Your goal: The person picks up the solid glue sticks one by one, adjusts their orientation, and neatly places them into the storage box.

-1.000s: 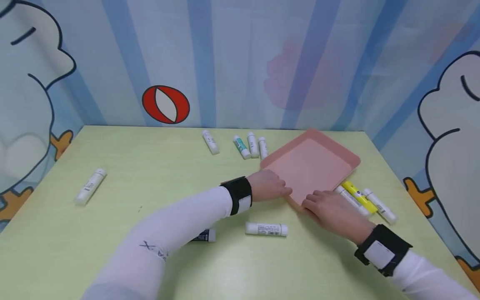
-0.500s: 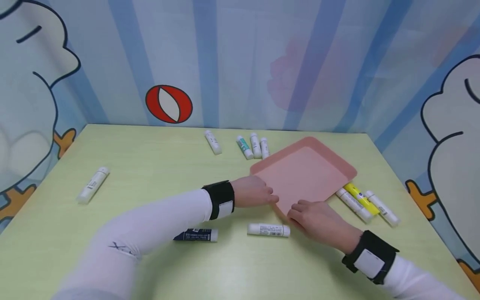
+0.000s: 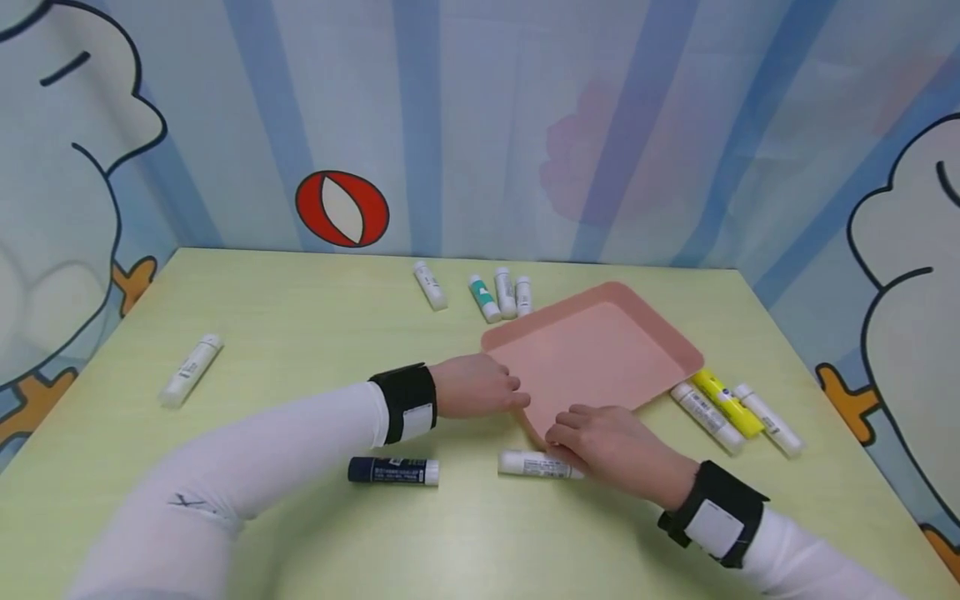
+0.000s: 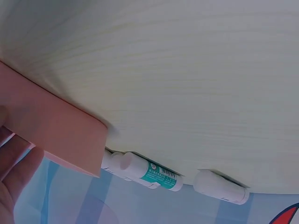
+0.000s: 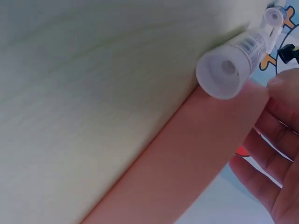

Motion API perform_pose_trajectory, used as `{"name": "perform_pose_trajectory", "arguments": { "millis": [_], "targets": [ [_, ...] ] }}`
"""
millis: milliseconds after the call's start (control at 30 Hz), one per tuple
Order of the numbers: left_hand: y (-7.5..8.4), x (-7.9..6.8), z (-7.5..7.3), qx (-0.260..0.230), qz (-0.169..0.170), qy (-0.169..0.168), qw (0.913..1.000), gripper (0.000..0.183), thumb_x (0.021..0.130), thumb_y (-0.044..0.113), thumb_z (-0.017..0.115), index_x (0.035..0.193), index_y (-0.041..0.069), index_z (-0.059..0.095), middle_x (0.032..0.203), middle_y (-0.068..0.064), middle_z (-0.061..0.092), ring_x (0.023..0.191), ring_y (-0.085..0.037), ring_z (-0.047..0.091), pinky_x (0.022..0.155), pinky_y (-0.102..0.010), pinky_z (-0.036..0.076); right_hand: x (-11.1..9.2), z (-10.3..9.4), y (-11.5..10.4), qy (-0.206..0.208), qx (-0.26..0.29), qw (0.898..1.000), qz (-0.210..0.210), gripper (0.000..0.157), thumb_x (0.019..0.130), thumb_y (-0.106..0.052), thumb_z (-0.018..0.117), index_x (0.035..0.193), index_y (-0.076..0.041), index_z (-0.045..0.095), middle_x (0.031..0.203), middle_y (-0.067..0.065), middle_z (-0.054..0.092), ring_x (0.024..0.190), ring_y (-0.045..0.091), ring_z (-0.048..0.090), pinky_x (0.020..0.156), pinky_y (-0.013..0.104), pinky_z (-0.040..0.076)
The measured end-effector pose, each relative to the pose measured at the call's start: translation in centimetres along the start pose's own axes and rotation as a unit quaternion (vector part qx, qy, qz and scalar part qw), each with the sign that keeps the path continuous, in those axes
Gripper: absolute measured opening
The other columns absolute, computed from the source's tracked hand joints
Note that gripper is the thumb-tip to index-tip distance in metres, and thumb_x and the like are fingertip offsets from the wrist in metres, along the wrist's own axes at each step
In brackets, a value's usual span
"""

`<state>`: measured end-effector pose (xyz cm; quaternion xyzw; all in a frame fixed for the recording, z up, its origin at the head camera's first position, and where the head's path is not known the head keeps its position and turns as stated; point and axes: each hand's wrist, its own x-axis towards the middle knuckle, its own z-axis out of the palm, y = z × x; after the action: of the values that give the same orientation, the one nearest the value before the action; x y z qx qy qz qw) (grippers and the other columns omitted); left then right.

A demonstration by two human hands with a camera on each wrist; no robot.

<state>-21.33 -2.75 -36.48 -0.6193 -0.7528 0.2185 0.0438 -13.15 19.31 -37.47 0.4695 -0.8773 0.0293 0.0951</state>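
Crowding the near corner of the shallow, round-cornered pink tray [image 3: 600, 350], right on the pale wood-grained desk [image 3: 300, 325], lies a white cylinder [image 3: 528, 463]; left of it, a dark tube [image 3: 393, 471]. A glossy yellow tube [image 3: 727, 404] sits rightward. The left hand [image 3: 476, 386] and right hand [image 3: 618, 450] pinch the tray's rim.

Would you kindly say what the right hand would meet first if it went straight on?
The right hand, gripping the pink tray, would probably meet the left hand, though depth is unclear.
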Motion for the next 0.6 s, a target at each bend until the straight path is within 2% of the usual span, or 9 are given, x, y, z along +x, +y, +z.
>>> {"name": "perform_pose_trajectory", "arguments": {
  "millis": [100, 267, 367, 467, 500, 600],
  "targets": [
    [-0.2, -0.5, 0.5, -0.007, 0.0, 0.008, 0.9999, 0.019, 0.098, 0.008, 0.056, 0.115, 0.016, 0.061, 0.094, 0.001, 0.064, 0.08, -0.015, 0.06, 0.071, -0.025, 0.048, 0.2, -0.6, 0.4, 0.005, 0.012, 1.0, 0.018, 0.012, 0.089, -0.022, 0.071, 0.097, -0.012, 0.07, 0.084, -0.004, 0.062, 0.072, 0.009, 0.054, 0.06, 0.023, 0.047],
    [-0.3, -1.5, 0.9, -0.015, 0.0, 0.019, 0.9997, 0.019, 0.096, 0.007, 0.058, 0.113, 0.015, 0.061, 0.094, 0.001, 0.065, 0.082, -0.015, 0.061, 0.074, -0.024, 0.049, 0.0, -1.6, 3.4, 0.053, 0.021, 0.994, 0.098, 0.021, 0.088, -0.022, 0.072, 0.103, -0.008, 0.068, 0.095, 0.004, 0.064, 0.085, 0.019, 0.06, 0.074, 0.035, 0.053],
    [-0.4, -2.0, 0.9, -0.016, 0.0, 0.019, 0.9997, 0.019, 0.096, 0.007, 0.059, 0.113, 0.014, 0.061, 0.095, 0.0, 0.065, 0.083, -0.015, 0.061, 0.075, -0.024, 0.049, -0.5, -1.8, 6.1, 0.089, 0.005, 0.983, 0.159, 0.022, 0.087, -0.018, 0.073, 0.104, -0.005, 0.067, 0.096, 0.009, 0.064, 0.08, 0.023, 0.061, 0.065, 0.039, 0.053],
    [-0.4, -2.6, 0.9, -0.01, 0.003, 0.021, 0.9997, 0.018, 0.096, 0.005, 0.059, 0.112, 0.013, 0.061, 0.095, 0.0, 0.064, 0.084, -0.015, 0.061, 0.075, -0.025, 0.049, -1.2, -1.9, 8.6, 0.1, -0.017, 0.971, 0.218, 0.023, 0.09, -0.017, 0.069, 0.106, -0.001, 0.065, 0.095, 0.013, 0.063, 0.074, 0.026, 0.06, 0.056, 0.041, 0.05],
    [-0.4, -2.7, 1.0, -0.008, 0.004, 0.024, 0.9997, 0.018, 0.096, 0.005, 0.059, 0.111, 0.013, 0.061, 0.094, 0.0, 0.064, 0.084, -0.015, 0.061, 0.075, -0.025, 0.049, -1.5, -1.9, 9.3, 0.098, -0.022, 0.966, 0.239, 0.024, 0.091, -0.018, 0.068, 0.107, 0.0, 0.065, 0.096, 0.014, 0.063, 0.075, 0.027, 0.061, 0.055, 0.042, 0.05],
    [-0.6, -3.2, 1.2, -0.005, 0.007, 0.032, 0.9995, 0.018, 0.095, 0.004, 0.059, 0.11, 0.013, 0.061, 0.094, 0.0, 0.064, 0.084, -0.015, 0.061, 0.075, -0.025, 0.05, -2.1, -1.9, 10.9, 0.076, -0.015, 0.952, 0.295, 0.028, 0.095, -0.018, 0.062, 0.111, 0.005, 0.062, 0.099, 0.019, 0.06, 0.082, 0.033, 0.06, 0.064, 0.048, 0.052]
  ]
}}
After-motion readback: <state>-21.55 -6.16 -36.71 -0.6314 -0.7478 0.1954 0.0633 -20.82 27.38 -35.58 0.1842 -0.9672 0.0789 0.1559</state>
